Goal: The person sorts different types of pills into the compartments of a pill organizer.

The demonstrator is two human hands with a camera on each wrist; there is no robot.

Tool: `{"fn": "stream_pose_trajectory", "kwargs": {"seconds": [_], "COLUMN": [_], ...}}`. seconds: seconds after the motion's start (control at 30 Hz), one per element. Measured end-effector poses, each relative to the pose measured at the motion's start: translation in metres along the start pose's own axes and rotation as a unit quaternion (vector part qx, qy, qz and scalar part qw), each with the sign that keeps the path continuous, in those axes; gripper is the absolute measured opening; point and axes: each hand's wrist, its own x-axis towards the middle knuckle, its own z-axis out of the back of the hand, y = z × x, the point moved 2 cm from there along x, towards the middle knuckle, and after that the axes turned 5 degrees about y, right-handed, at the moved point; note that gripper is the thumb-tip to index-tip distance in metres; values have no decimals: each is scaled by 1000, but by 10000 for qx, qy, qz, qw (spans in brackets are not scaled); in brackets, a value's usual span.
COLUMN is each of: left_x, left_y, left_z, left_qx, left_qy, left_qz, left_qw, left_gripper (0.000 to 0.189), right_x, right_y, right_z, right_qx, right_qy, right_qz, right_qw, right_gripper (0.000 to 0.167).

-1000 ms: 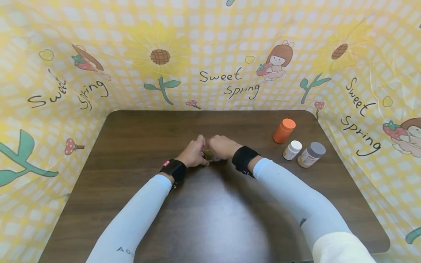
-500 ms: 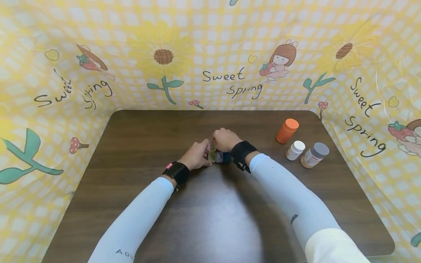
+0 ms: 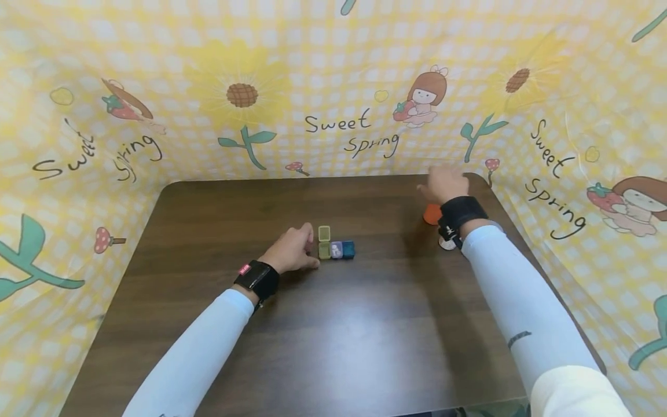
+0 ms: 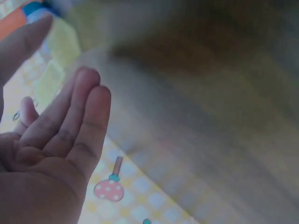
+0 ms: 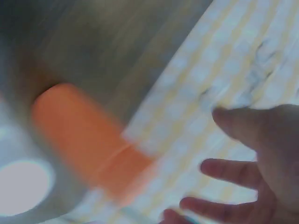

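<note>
Since half a second ago, the right hand has left the small three-part box and crossed to the far right, over the orange bottle, while the left hand has drawn slightly away from the box's left end. From the left, a pale blue sleeve and a black wristband lead to that left hand, its thumb apart from the nearly straight fingers, with nothing in its hold; it lies just beside the box, and whether a fingertip touches it cannot be told. Resting on the middle of the counter, the box runs left to right as a green compartment, a pale lilac one and a blue one; the green lid is open toward the far side, and the other two look closed. Well to the right, the orange bottle stands upright, its top hidden behind the right hand in the head view. The right wrist view shows this hand's fingers spread and loose, apart from the bottle and holding nothing. Nearer than the orange bottle is a white bottle, partly covered by the right wristband.
</note>
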Motion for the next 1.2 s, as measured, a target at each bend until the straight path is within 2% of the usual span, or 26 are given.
{"fn": "stream_pose_trajectory", "kwargs": {"seconds": [0.07,0.17,0.33,0.47,0.6,0.7,0.83,0.93,1.1,1.2], "left_x": [-2,-2,1,5,15,24,26,24,18,15], "left_y": [-4,-15,-44,-74,-107,-126,-130,-125,-116,-110], "left_z": [5,11,10,5,-6,-16,-23,-25,-27,-33], "left_qx": [60,47,-105,-105,31,-58,-631,-969,-1050,-1395], "left_qy": [-119,-376,-689,-785,-913,-1275,-1928,-2132,-1841,-1475], "left_qz": [31,-62,-539,-751,-975,-1175,-1076,-1068,-1299,-1418], "left_qw": [9999,9993,9961,9940,9910,9848,9733,9663,9686,9689], "left_gripper": [50,48,37,36,63,71,49,39,36,35], "right_x": [2,1,-11,-36,-68,-88,-102,-106,-106,-111], "right_y": [-19,-33,-29,3,49,77,100,104,100,99], "right_z": [-3,-10,-8,5,17,19,18,13,1,-4], "right_qx": [60,292,416,248,158,182,329,480,598,576], "right_qy": [444,877,509,156,-112,-319,-589,-607,-498,-252], "right_qz": [-196,-74,627,1358,2062,2448,2867,3196,3793,4200], "right_qw": [9988,9957,9959,9903,9783,9689,9556,9444,9220,9053], "right_gripper": [55,56,40,28,32,38,40,42,39,35]}}
